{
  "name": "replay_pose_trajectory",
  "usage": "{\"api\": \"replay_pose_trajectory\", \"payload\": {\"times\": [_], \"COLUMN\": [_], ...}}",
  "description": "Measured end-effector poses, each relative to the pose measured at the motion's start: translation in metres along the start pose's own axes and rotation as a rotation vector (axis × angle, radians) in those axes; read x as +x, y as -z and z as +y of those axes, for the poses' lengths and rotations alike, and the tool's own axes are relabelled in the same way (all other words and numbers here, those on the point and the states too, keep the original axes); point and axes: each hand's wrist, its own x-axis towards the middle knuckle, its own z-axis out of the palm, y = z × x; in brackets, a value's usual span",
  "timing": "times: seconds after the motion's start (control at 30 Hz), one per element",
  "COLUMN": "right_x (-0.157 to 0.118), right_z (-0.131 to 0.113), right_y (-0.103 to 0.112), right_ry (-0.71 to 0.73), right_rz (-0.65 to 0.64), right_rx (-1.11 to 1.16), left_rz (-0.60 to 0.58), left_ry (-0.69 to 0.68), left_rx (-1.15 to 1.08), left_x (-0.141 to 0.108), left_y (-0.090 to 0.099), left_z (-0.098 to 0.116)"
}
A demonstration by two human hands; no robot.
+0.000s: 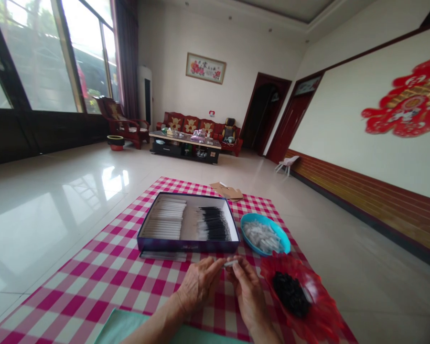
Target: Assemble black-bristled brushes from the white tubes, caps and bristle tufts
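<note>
A small whitish tube-like piece (pixel 231 263) sits between my two hands above the checked tablecloth. My right hand (pixel 246 284) pinches it between thumb and fingers. At its other end, the closed fingertips of my left hand (pixel 200 279) grip it too. Just beyond my hands lies a shallow dark-blue box (pixel 188 246). It has a row of white sticks (pixel 166 217) on its left side and a stack of slim black pieces (pixel 214 222) on its right. A few clear sticks (pixel 164 256) lie along the box's near edge.
To the right stand a blue bowl (pixel 287 242) of small clear pieces and a red scalloped bowl (pixel 324 306) of black pieces. Flat brown cardboard (pixel 229 191) lies behind the box. A pale green cloth (pixel 120 325) is under my forearms. The checked tablecloth (pixel 103 258) covers the table.
</note>
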Motion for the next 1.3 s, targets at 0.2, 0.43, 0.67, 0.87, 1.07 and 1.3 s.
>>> {"api": "replay_pose_trajectory", "payload": {"times": [0.2, 0.43, 0.67, 0.87, 1.07, 1.3], "right_x": [0.001, -0.001, -0.001, -0.002, -0.001, -0.001], "right_z": [-0.001, -0.015, -0.02, -0.016, -0.009, -0.007], "right_y": [0.003, 0.003, 0.002, 0.001, 0.003, 0.0], "right_ry": [0.047, 0.117, 0.042, 0.002, -0.029, -0.064], "right_rz": [-0.011, -0.047, -0.021, 0.02, 0.046, 0.092], "right_rx": [-0.216, -0.508, -0.515, -0.475, -0.364, -0.293], "left_rz": [-0.029, -0.047, -0.062, -0.055, -0.048, -0.055], "left_ry": [0.041, 0.049, 0.031, 0.031, 0.052, 0.047], "left_rx": [-0.06, -0.062, 0.046, 0.148, 0.201, 0.231], "left_x": [0.001, 0.004, 0.002, 0.001, -0.001, -0.002], "left_y": [0.001, 0.003, 0.0, 0.0, -0.004, -0.009], "left_z": [0.001, 0.001, 0.0, 0.002, 0.003, 0.005]}}
